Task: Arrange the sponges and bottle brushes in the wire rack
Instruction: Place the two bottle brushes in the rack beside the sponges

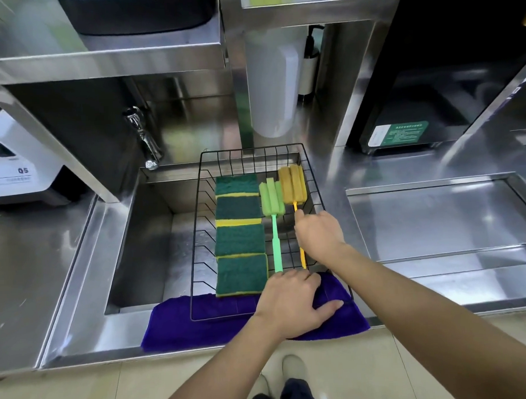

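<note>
The steel tabletop [404,170] fills the view, with a sunken sink [143,233] at its centre. Across the sink's right half sits the black wire rack [197,219], its near edge resting on a purple cloth [176,321] at six o'clock.

Inside the rack, four green-and-yellow sponges [240,234] lie in a column along the nine o'clock side, each touching the next. Just beside them, toward three o'clock, lie two bottle brushes with their foam heads pointing to twelve o'clock: the green brush [272,199] and, further right, the orange brush [292,185].

The left hand [292,302] lies flat on the cloth and the rack's near edge, fingers [331,306] spread and gripping nothing; the green handle's tip ends right at its knuckles. The right hand [318,234] covers the middle of the orange handle. Its fingers curl downward, but whether they pinch the handle or only press on it I cannot tell.

Everything appears to be in the rack already, so this looks like the final straightening step. The next move likely calls for nudging the orange brush parallel to the green one, then lifting both hands clear without dragging the handles askew.
</note>
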